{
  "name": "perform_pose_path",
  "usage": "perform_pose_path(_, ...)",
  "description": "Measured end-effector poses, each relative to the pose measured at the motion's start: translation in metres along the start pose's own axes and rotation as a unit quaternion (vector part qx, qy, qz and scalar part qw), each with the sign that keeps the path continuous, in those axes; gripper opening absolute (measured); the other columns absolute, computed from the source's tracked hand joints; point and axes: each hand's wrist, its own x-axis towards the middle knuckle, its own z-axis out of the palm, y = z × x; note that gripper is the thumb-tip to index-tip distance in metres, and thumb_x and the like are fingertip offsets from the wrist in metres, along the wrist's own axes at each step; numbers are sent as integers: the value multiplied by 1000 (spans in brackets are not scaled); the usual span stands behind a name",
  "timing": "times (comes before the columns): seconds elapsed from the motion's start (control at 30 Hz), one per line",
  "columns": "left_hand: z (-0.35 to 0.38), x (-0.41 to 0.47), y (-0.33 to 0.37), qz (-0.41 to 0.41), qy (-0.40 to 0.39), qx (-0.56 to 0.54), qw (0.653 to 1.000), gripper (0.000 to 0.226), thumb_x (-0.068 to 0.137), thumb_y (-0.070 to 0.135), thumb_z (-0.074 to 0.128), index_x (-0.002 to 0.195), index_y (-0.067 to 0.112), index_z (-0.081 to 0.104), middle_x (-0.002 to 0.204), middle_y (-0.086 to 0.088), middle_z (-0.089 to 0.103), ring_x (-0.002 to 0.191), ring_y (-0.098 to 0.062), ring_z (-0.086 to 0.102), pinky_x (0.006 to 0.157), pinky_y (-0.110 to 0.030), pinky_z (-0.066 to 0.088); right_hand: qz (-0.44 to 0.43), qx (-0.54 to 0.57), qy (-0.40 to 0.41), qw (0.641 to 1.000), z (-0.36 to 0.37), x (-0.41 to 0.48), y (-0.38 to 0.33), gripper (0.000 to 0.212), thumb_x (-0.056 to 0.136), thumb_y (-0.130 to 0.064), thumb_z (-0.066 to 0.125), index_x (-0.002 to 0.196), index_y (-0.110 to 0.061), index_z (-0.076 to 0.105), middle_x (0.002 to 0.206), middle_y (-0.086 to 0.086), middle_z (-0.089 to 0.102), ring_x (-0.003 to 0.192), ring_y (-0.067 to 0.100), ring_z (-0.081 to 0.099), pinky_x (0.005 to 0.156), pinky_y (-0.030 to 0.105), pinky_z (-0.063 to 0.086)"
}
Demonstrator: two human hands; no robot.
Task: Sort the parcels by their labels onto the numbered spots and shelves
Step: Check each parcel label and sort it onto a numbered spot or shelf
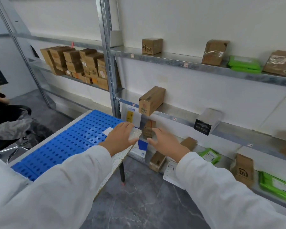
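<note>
Grey marbled floor (139, 204) meets a white wall lined with galvanised steel shelves (172, 59). Along the top shelf at upper right I count three cardboard boxes (152, 46) and one stack of green parcels (244, 64); the middle level holds two oblong boxes (151, 100). At lower left, a blue perforated mat (64, 146) covers a speckled table (117, 160). My left hand (120, 138) lies palm down, fingers relaxed, over the table's corner. My right hand (165, 141) is spread wide and empty, just beside a small brown parcel (148, 129) on the lower shelf at mid-frame.
</note>
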Motion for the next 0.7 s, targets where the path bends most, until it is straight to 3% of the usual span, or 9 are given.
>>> perform_pose_path(0.27,10,39,-26,12,3,-12,1000,66,93,49,53,144,12,37,146,-3,41,137,-18,34,114,-30,28,13,-15,2,1000,3,47,6,54,96,-51,46,139,-17,41,137,4,52,120,22,52,99,35,46)
perform_pose_path(0.5,4,82,-91,11,-1,-49,999,66,93,49,54,145,13,35,147,-1,38,137,-16,31,112,-28,29,12,-27,-6,1000,24,122,-28,48,95,-51,47,132,-20,46,130,3,55,114,20,54,101,39,45)
perform_pose_path(0.7,9,118,-167,-30,-4,-62,998,71,93,53,50,148,12,31,152,-2,34,142,-17,27,115,-30,26,5,-32,-66,997,40,201,-67,55,98,-49,43,144,-20,34,142,5,44,126,24,46,106,46,40)
